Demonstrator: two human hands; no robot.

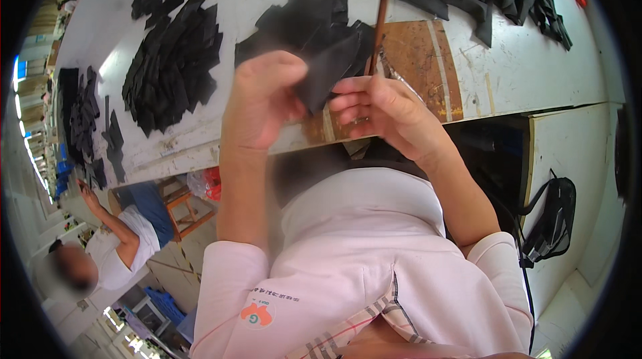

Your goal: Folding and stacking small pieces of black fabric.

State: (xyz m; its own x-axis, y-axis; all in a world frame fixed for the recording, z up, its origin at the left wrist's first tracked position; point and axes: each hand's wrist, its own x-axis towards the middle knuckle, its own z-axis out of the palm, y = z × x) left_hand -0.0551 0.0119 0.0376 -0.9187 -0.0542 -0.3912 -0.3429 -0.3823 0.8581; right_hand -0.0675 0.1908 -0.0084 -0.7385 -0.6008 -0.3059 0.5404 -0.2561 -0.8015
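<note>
**Cloth between both grips, narrow end toward the wearer**

Cloth: black, thin, raised at the table's near edge, between the two grips. Long axis runs near to far, leaning a bit right at the far end. Tapers to a corner pointing back at the wearer, just below the fingertips; wide end points away, over the pile. Far outline merges with that pile, black on black, so exact length unclear.

Left grip: grasping the cloth by its left edge, thumb on the upper side, fingers curled lower. Motion-blurred.

Right grip: fingers half curled, tips at the cloth's right edge, thumb raised apart. Can't tell if it pinches or only touches.

Around the grips:
- Pile: just beyond both, flat on the table, pieces overlapping.
- Rod: brown, beyond the right grip, long axis near to far, far end tipped right.
- Board: brown, worn, beyond and right of the right grip.
- Strip: black, past the board's far edge, lying roughly crosswise.
- Heap: black pieces, left of the left grip, well apart.
- Co-worker: white top, far left of the left grip, by a stool.
</note>
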